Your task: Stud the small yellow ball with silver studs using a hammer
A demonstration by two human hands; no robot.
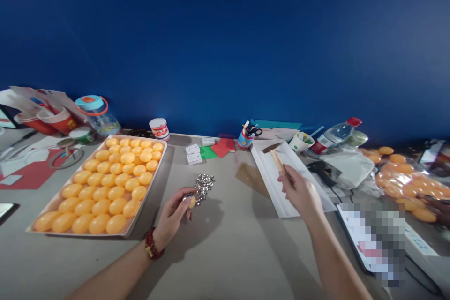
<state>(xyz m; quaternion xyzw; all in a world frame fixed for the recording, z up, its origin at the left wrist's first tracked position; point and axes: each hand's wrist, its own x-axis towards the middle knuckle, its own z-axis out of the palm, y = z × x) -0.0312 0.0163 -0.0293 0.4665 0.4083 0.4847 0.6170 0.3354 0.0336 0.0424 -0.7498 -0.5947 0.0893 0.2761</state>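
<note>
My right hand [298,190] is wrapped round the wooden handle of a hammer [277,159], its dark head raised at the upper left over a white tray [316,194]. My left hand [174,215], with a dark red bead bracelet [153,245] at the wrist, pinches a small round yellowish thing [191,201]; the fingers partly cover it and its kind is unclear. Just beyond those fingertips lies a pile of small shiny silver beads or bells [204,186] on the grey table [225,253]. A shallow box lid [121,233] full of orange table tennis balls [116,192] stands to the left.
Small white boxes [193,153], green and red paper [223,146] and a pen cup [245,139] stand toward the blue wall [225,47]. At right are a plastic bottle [335,136], bagged orange balls [404,178] and a phone-like device [369,243]. Red cups [63,119] stand far left.
</note>
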